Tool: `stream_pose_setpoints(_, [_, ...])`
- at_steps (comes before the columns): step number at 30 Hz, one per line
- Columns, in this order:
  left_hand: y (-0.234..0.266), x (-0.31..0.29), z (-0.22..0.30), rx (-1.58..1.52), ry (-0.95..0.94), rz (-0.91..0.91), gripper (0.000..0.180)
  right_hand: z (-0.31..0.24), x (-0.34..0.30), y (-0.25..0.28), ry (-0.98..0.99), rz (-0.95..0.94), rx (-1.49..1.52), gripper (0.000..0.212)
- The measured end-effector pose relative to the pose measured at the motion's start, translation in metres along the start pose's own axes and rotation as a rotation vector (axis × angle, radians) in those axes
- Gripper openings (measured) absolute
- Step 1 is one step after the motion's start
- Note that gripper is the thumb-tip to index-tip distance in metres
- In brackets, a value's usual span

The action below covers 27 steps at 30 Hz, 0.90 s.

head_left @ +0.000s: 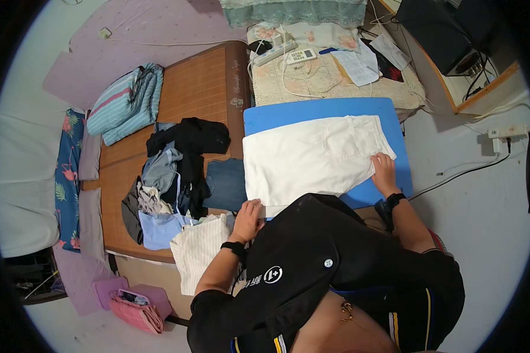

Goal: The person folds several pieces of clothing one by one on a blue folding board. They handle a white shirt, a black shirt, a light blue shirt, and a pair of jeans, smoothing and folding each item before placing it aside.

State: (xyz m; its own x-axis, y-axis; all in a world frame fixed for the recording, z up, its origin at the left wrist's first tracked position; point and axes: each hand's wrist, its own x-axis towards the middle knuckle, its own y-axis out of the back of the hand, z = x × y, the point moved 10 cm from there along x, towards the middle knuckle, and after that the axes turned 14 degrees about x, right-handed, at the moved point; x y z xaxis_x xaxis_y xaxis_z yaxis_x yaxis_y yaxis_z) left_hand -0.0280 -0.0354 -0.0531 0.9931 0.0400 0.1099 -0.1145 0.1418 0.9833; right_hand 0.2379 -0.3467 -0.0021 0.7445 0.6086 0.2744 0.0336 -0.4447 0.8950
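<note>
White trousers (303,156), folded lengthwise, lie flat across a blue board (368,197), a patch pocket showing near the waist end. At the near left corner, by the leg hem, my left hand (248,221) is closed on the fabric edge. My right hand (384,175) grips the near edge by the waistband on the right, fingers curled over the cloth. Both thumbs are partly hidden. Dark blue jeans (225,184) lie just left of the board, beside the trouser hem.
A heap of dark and grey clothes (185,170) covers part of the brown bed mat (200,76). A striped cream garment (201,250) hangs over the bed's near edge. Beyond the board, a cloth-covered table (330,67) carries papers, cables and a power strip (275,52).
</note>
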Motion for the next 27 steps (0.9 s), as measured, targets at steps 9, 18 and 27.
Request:
stream_pose_setpoints(9, [0.035,0.022,-0.012,-0.086,0.04,0.192,0.039,-0.015,0.059,0.009,0.13,-0.036,-0.067,0.023])
stream_pose_setpoints(18, [0.041,0.018,-0.006,-0.017,0.024,0.241,0.036,-0.113,0.148,0.093,0.426,0.121,-0.085,0.018])
stream_pose_setpoints(27, [0.035,0.028,-0.037,-0.143,0.179,0.347,0.032,-0.214,0.197,0.165,0.653,0.2,-0.183,0.019])
